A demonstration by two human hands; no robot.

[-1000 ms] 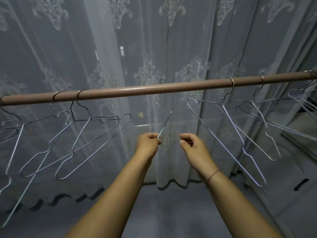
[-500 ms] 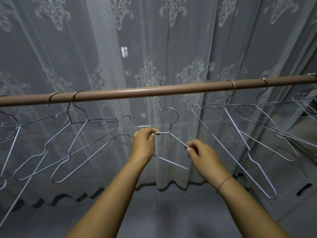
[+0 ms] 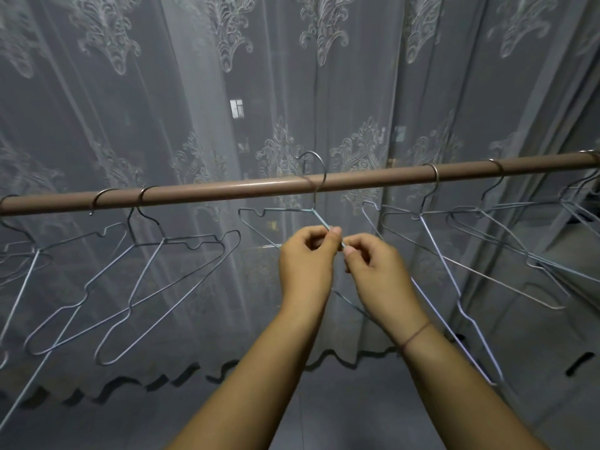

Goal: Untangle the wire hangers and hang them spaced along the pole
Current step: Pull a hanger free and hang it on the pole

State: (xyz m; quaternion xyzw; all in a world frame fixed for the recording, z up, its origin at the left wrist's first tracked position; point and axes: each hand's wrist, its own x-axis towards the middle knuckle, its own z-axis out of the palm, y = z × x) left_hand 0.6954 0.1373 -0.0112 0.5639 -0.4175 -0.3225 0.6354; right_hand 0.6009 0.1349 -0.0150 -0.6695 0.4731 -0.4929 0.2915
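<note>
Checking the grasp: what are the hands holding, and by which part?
Left hand and right hand both pinch one wire hanger on its sloping shoulder wire, below the neck.

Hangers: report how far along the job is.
Done: a left pair and a right pair hang on the pole. In hand: left hand and right hand pinch the middle hanger, its hook above the pole, unseated. Left: seat it; the right-end hangers look crowded.

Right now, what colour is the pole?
The pole is light brown with a slight sheen; the head view shows it.

Wire hanger (image 3: 282, 210), hook above pole (image 3: 227, 191) (unseated).
</note>
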